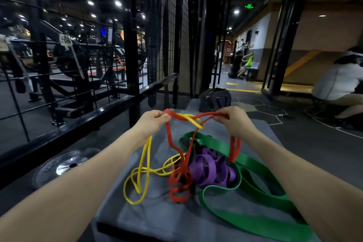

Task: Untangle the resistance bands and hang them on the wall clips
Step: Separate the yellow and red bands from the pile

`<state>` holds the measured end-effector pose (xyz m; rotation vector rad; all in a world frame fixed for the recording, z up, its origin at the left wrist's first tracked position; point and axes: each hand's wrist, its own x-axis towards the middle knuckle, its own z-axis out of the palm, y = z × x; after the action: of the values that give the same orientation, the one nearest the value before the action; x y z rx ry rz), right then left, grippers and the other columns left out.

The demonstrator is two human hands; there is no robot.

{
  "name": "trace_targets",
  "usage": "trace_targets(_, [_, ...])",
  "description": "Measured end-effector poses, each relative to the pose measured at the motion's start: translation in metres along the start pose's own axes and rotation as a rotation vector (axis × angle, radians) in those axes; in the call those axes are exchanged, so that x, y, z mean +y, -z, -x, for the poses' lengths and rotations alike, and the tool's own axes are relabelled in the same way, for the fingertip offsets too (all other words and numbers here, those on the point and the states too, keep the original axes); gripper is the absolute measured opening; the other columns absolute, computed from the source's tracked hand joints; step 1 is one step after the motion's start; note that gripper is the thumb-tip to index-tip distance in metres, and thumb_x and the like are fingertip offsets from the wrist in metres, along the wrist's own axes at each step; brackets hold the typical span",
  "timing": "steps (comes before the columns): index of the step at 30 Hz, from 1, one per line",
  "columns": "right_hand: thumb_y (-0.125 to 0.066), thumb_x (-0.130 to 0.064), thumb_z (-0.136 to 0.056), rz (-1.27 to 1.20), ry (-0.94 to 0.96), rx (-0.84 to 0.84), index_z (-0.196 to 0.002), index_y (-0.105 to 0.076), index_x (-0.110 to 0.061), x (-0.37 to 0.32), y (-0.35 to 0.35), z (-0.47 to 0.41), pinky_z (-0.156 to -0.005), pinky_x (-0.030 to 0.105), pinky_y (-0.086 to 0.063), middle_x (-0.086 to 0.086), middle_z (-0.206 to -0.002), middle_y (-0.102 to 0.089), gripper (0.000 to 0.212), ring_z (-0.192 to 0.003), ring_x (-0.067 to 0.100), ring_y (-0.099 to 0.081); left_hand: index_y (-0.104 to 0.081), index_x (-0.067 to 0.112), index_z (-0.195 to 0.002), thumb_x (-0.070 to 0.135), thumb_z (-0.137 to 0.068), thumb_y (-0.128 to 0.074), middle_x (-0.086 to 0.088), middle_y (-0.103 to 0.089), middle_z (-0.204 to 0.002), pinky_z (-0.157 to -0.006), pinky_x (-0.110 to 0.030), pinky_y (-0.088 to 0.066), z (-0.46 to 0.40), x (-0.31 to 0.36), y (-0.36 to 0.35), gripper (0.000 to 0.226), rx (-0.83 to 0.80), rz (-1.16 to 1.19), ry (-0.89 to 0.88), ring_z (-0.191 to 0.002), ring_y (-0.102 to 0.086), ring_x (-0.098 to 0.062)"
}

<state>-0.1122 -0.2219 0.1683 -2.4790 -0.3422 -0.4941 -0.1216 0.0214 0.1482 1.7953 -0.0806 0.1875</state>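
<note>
Left hand (152,122) fingers curl round the yellow band (145,155) and red band (177,118), right hand (232,120) fingers pinch the red band, both bands trailing below the fingers into the tangle on the grey surface (157,218).

green band (255,220): cut off at bottom edge | black band (185,140): mostly buried

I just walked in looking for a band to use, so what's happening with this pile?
A person is untangling resistance bands over a grey padded platform. Their left hand pinches the yellow band together with the red band, and their right hand grips the red band further along, both raised and looped through each other between the hands. The purple band and green band lie in the heap below. Nothing has been hung yet.
</note>
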Motion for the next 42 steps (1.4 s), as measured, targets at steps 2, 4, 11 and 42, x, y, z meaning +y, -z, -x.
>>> trace_targets(2, [-0.059,-0.017,-0.09,0.06,0.02,-0.065,-0.104,-0.071,-0.013,-0.005,-0.002,0.002,-0.066,0.028,-0.039,0.009,-0.093,-0.068,0.018,-0.085,0.024,-0.061,-0.066,0.009,-0.096,0.018,-0.091,-0.058,0.005,-0.046,-0.055,-0.054,-0.025,-0.031,0.002,0.003,-0.002,0.013,-0.008,-0.082,-0.042,-0.05,-0.033,-0.01])
trace_targets(4, [-0.055,-0.008,-0.091,0.106,0.079,-0.145,-0.112,-0.068,-0.012,-0.01,-0.004,0.002,-0.076,0.02,-0.039,0.0,-0.095,-0.063,0.025,-0.096,0.019,-0.059,-0.067,0.009,-0.097,0.019,-0.091,-0.058,0.001,-0.055,-0.066,-0.053,-0.021,-0.033,0.002,0.007,-0.006,0.015,-0.023,-0.107,-0.074,-0.052,-0.039,-0.007])
trace_targets(11, [-0.057,0.008,-0.081,-0.316,0.075,-0.332,-0.1,-0.071,-0.002,-0.027,-0.019,0.012,-0.078,0.023,-0.046,0.017,-0.095,-0.068,0.025,-0.085,0.019,-0.058,-0.071,0.01,-0.083,0.028,-0.084,-0.067,-0.004,-0.061,-0.078,-0.067,-0.02,-0.039,-0.005,0.011,-0.03,0.018,-0.015,-0.084,-0.121,-0.078,-0.051,-0.012])
trace_targets(42, [-0.056,-0.021,-0.09,-0.603,-0.505,0.097,-0.057,-0.052,-0.01,0.016,-0.038,0.012,-0.053,0.03,-0.033,0.019,-0.076,-0.059,0.036,-0.069,0.023,-0.051,-0.063,0.011,-0.071,0.033,-0.082,-0.068,0.004,-0.025,-0.041,-0.041,-0.022,-0.018,-0.003,0.031,-0.043,0.025,0.179,0.046,0.129,-0.035,-0.019,-0.011])
